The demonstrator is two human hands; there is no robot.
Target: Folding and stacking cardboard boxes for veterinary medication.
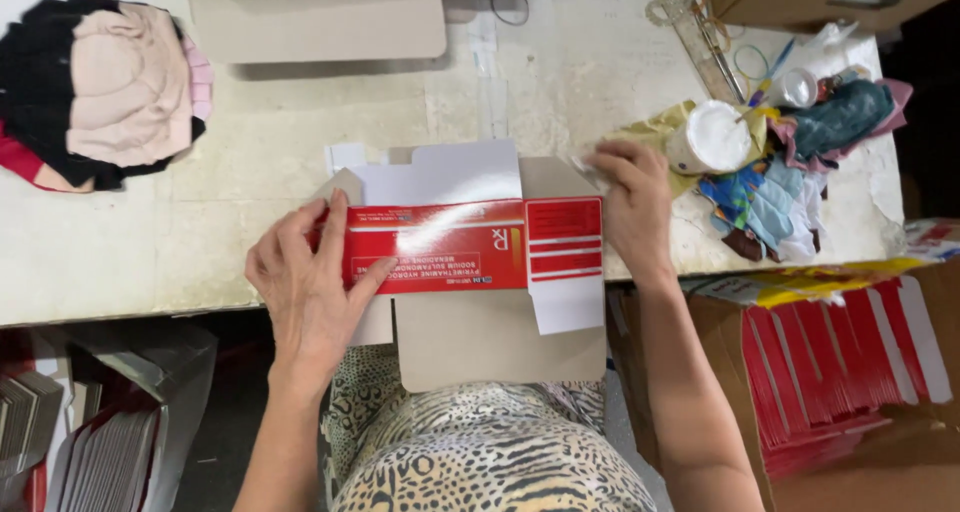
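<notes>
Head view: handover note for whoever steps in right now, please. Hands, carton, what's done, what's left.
Left hand: flat on the left end of the red and white flat cardboard carton blank, fingers spread, pressing it down.
Right hand: resting on the blank's right end at the table's near edge.
The blank lies across a plain brown cardboard sheet on the pale worn table.
More red blanks stand in the brown box at lower right.
Done: blank laid out flat, flaps open.
Left: it is not yet folded into a box shape.
</notes>
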